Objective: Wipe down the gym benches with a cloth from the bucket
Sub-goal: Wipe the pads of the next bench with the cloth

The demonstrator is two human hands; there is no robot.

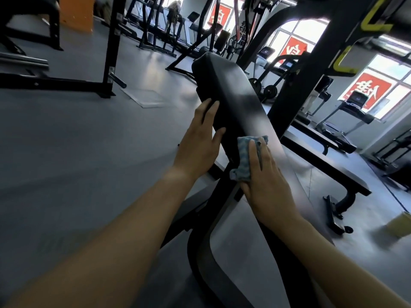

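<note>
Though half hidden by right hand [264, 183], cloth [243, 156] seemingly touches bench [231, 94].

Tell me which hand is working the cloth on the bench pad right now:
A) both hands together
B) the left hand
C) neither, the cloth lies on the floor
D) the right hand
D: the right hand presses the cloth flat against the bench pad, while the left hand rests bare on the pad's side edge.
</note>
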